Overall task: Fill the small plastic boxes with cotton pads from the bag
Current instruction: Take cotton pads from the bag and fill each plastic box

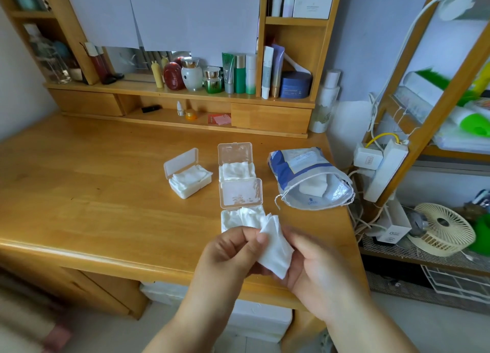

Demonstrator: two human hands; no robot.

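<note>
Three boxes sit open on the table (106, 172), all showing white pads inside. Left box (189, 179) looks full, pads heaped to the rim. Far box (236, 170) also looks packed. Near box (240, 220) has pads in it too, but its near end is hidden behind the hands, so how full it is cannot be told for sure.

Both hands are up just near of the near box, sharing a small stack of pads (275, 249). Left hand (228, 252) pinches the stack's left edge between thumb and curled fingers; right hand (315, 262) cups it from the right and below, fingers curled round it. So both grips are clamped on the pads, nothing loose in the air.

Bag (307, 177) lies on its side right of the boxes, mouth open toward the near side, a few pads still visible inside (drawstring slack).

Judgement: task is late-stage. Two boxes look done, the third is being topped up with this stack. Left to do: drop the stack in the near box, maybe close the lids.
</note>
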